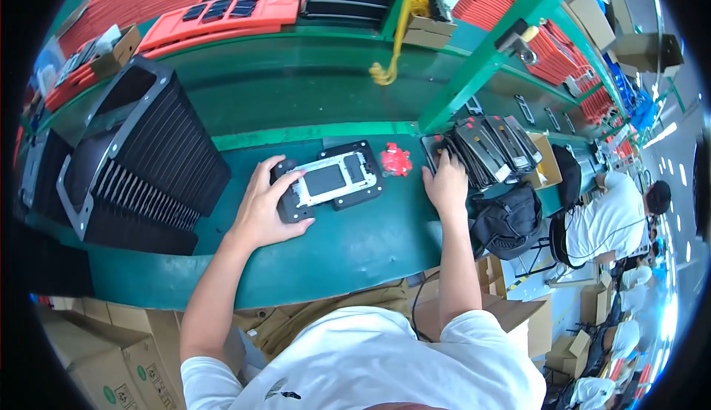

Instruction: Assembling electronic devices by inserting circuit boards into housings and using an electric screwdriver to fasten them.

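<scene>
A black jig point(357, 194) lies on the green bench, with a silver-white phone frame point(326, 178) set in it, dark panels showing inside. My left hand point(261, 204) grips the jig's left end, thumb at the near corner and fingers along the far side and top. Farther right, my right hand point(447, 182) has its fingertips on a dark flat panel point(431, 145) at the left edge of a fanned row of similar panels point(481, 147). Its fingertips partly hide how it holds that panel. Between the hands lies a small heap of red tabs point(396, 160).
Tall stacks of black ribbed trays point(144, 158) stand at the left. A green post point(511, 40) rises behind the panels, and a yellow cord point(392, 69) hangs over the bench. Right of it sit a black backpack point(509, 221), an open carton point(546, 162) and a seated person point(607, 221).
</scene>
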`<state>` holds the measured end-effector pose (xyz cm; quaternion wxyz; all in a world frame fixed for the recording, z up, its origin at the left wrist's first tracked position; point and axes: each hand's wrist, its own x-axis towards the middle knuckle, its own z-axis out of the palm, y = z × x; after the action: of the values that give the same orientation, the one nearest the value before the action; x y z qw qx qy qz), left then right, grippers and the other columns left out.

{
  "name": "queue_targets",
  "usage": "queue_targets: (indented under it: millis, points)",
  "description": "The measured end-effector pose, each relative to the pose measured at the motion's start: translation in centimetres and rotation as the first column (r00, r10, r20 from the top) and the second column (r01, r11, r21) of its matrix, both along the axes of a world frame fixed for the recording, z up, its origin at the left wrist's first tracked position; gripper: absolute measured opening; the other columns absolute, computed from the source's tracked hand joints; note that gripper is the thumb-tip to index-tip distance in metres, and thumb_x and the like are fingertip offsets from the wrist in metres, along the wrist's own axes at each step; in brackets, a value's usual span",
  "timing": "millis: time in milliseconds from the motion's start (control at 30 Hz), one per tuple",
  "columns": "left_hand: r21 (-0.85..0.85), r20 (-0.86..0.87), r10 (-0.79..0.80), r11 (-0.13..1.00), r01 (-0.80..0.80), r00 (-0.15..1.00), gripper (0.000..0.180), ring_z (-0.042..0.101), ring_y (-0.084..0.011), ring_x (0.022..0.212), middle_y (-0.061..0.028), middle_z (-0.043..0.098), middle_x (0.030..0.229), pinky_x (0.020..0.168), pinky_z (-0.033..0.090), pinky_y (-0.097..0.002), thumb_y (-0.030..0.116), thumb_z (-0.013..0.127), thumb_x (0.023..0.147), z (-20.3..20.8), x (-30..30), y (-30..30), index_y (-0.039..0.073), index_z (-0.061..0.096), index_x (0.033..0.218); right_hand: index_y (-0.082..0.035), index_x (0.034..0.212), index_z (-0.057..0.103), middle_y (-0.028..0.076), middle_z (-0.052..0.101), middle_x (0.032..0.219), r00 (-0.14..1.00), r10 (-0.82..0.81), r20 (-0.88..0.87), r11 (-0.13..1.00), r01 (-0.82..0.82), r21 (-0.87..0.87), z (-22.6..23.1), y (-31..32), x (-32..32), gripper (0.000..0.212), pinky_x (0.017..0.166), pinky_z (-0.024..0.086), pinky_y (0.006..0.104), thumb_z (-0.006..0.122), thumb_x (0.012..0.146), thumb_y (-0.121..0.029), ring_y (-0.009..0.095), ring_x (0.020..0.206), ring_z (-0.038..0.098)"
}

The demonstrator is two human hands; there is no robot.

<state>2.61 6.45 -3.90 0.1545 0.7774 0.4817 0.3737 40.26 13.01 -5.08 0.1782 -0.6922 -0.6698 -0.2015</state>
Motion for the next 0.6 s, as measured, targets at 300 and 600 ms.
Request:
queue_targets:
  millis: [300, 600]
  points:
    - [0.323, 0.087, -0.029, 0.947, -0.001, 0.996, 0.073, 0.056, -0.0400, 0.129, -0.0232, 0.047, 0.143, 0.109, 0.045, -0.0525, 0.029, 0.082, 0.078, -2.0, -0.2, -0.5, 0.006, 0.056, 0.142, -0.002, 0.120, 0.068, 0.018, 0.073, 0.087, 0.995, 0.049, -0.082, 0.974, -0.066, -0.216, 4.5, -3.8, -1.9, 0.032, 0.063, 0.057, 0.0442, 0.068, 0.092, -0.018, 0.037, 0.074, 0.072]
    - [-0.250, 0.740, -0.098, 0.878, 0.408, 0.665, 0.076, 0.055, -0.0347, 0.123, -0.0216, 0.047, 0.137, 0.105, 0.047, -0.0455, 0.044, 0.057, 0.101, 1.5, 9.4, -3.4, -0.003, 0.032, 0.155, -0.001, 0.123, 0.070, 0.010, 0.074, 0.106, 0.163, 0.595, -0.787, 0.670, -0.642, 0.374, 8.3, -8.7, -11.7, 0.026, 0.086, 0.057, 0.0328, 0.067, 0.098, -0.007, 0.020, 0.095, 0.071]
